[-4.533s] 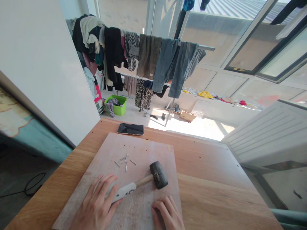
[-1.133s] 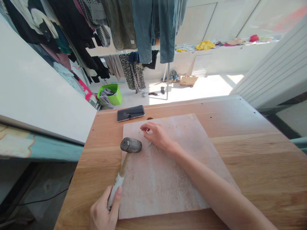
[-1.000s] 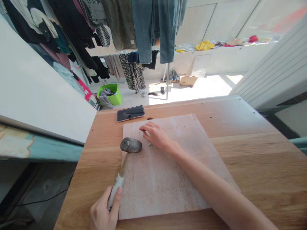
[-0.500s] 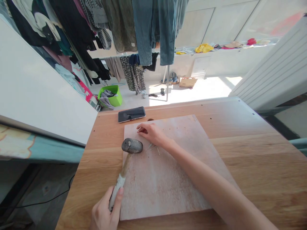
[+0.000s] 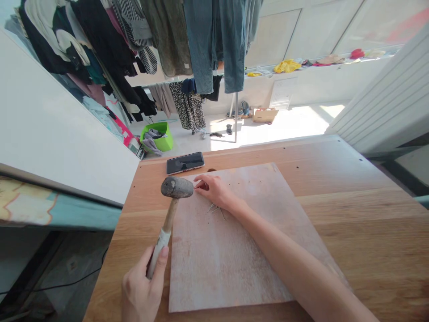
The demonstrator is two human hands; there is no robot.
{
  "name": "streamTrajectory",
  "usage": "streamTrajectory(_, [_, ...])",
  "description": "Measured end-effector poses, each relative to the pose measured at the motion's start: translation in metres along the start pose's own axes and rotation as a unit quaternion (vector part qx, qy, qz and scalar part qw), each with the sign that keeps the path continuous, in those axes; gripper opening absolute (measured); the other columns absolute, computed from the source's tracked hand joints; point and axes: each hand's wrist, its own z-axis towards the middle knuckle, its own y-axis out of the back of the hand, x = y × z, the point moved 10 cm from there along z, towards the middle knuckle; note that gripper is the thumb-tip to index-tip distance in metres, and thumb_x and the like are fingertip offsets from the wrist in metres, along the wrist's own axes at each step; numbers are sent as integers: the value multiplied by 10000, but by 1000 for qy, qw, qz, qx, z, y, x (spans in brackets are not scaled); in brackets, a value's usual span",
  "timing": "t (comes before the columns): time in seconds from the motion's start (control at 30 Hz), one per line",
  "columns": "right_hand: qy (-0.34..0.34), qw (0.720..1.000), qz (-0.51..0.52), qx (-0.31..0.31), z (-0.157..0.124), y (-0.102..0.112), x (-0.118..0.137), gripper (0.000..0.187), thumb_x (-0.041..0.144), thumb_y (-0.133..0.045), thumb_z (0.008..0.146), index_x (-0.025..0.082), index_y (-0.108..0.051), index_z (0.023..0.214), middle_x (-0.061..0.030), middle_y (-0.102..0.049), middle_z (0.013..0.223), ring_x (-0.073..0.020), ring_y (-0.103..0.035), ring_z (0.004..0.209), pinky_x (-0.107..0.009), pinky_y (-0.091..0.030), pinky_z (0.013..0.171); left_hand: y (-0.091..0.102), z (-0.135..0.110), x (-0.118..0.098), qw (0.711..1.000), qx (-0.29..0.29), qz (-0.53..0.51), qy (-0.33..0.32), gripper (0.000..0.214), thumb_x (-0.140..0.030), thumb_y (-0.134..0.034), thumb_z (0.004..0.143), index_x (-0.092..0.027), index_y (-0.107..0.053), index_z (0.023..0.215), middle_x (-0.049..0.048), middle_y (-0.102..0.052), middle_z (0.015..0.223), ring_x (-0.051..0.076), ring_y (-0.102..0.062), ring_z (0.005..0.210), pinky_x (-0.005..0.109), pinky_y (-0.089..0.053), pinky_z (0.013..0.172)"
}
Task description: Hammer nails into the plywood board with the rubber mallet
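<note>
My left hand [image 5: 145,279] is wrapped round the light handle of a mallet [image 5: 177,187], whose dark head hangs over the upper left edge of a thin wooden board [image 5: 228,259]. Close to the right of the mallet head, my right hand [image 5: 212,188] rests at the board's upper left with its fingers pinched together. What lies between those fingertips is too small to make out. Several loose nails [image 5: 218,210] lie on the board just below my right wrist. A row of small dark dots marks the board to the right of this hand.
The board lies on a wooden table [image 5: 362,214]. Beyond its far left corner is a phone [image 5: 185,163], with a small brown round thing [image 5: 211,170] partly hidden behind the board. Past the table are a green basket [image 5: 164,142] and hanging clothes [image 5: 214,49].
The mallet has been raised and shifted slightly left by my left hand. My right hand stays pinched at nearly the same spot on the board. The view has tilted a little.
</note>
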Motion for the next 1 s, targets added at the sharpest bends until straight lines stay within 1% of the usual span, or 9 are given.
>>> streamTrajectory(0.1, [5,1000,-4,0,0,0,1,306,46,-714,852,166,-712,1133,-46,-808,911,-139,-707,780,-275,-536,784,2,12,-22,1000,-10,12,-25,493,-668,-494,959,-264,-721,789,-3,-684,556,197,-668,513,246,-441,489])
streamTrajectory(0.2, [10,1000,-16,-4,1,1,1,327,23,-708,835,160,-715,1131,-30,-785,876,-141,-693,785,-265,-508,772,3,20,-35,998,-34,30,-45,467,-639,-494,947,-275,-732,777,7,-689,544,212,-676,513,253,-434,497])
streamTrajectory(0.33, [6,1000,-8,2,0,1,0,358,14,-689,836,162,-703,1161,-26,-776,890,-143,-684,786,-262,-496,768,0,21,-37,996,-45,54,-57,437,-614,-509,953,-280,-752,807,30,-738,599,228,-711,559,259,-434,514])
streamTrajectory(0.47, [6,1000,-11,7,-1,1,2,370,20,-688,837,159,-699,1180,-34,-771,899,-155,-688,808,-265,-493,772,-2,17,-37,993,-60,66,-74,411,-585,-508,982,-280,-744,839,26,-736,606,228,-719,570,263,-451,545])
streamTrajectory(0.53, [11,1000,-20,8,-1,0,3,363,22,-673,848,159,-696,1183,-33,-761,896,-155,-681,815,-269,-490,777,-5,15,-37,993,-62,66,-79,400,-575,-505,990,-280,-745,865,30,-763,659,230,-733,597,266,-460,561])
streamTrajectory(0.67, [7,999,-13,29,1,1,4,408,66,-719,839,171,-646,1226,-43,-754,969,-149,-655,821,-281,-502,793,-11,8,-21,996,-67,50,-36,385,-569,-513,978,-276,-727,850,36,-765,667,243,-751,642,265,-464,563])
streamTrajectory(0.77, [-3,998,-44,55,-1,15,10,289,120,-717,853,171,-633,1125,-50,-717,992,-147,-626,804,-283,-494,766,-15,0,0,997,-63,42,23,383,-548,-488,972,-268,-705,826,49,-745,637,263,-764,682,271,-473,577])
streamTrajectory(0.87, [18,982,-128,136,-12,23,27,160,97,-668,852,170,-637,991,-59,-689,980,-164,-610,845,-289,-467,777,-18,-9,20,995,-48,62,66,381,-556,-480,965,-264,-711,883,71,-779,717,282,-774,730,282,-483,595])
streamTrajectory(1.0, [50,931,-246,265,-35,9,45,257,33,-675,780,159,-675,1003,-108,-716,1039,-212,-628,930,-291,-429,747,-19,-16,32,989,-32,127,70,395,-565,-459,988,-264,-713,1003,79,-803,807,300,-767,727,300,-467,586])
